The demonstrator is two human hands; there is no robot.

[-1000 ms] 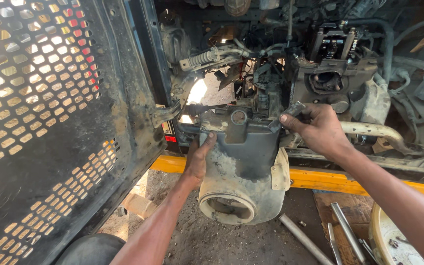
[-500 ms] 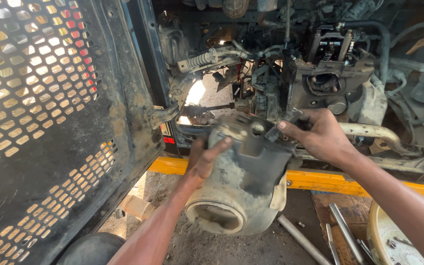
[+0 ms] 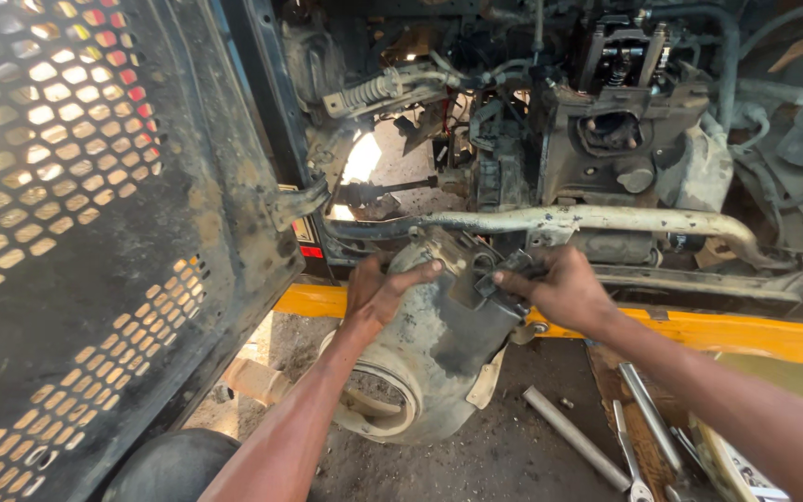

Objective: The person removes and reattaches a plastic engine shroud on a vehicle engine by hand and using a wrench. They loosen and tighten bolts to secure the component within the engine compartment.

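A dirty grey engine housing is held tilted below the pipe, gripped at ten o'clock by the left hand and at two o'clock by the right hand.

A metal rod and wrenches lie on the dirty ground.

A vehicle repair yard: exposed engine, perforated metal door, wrenches on oily ground.
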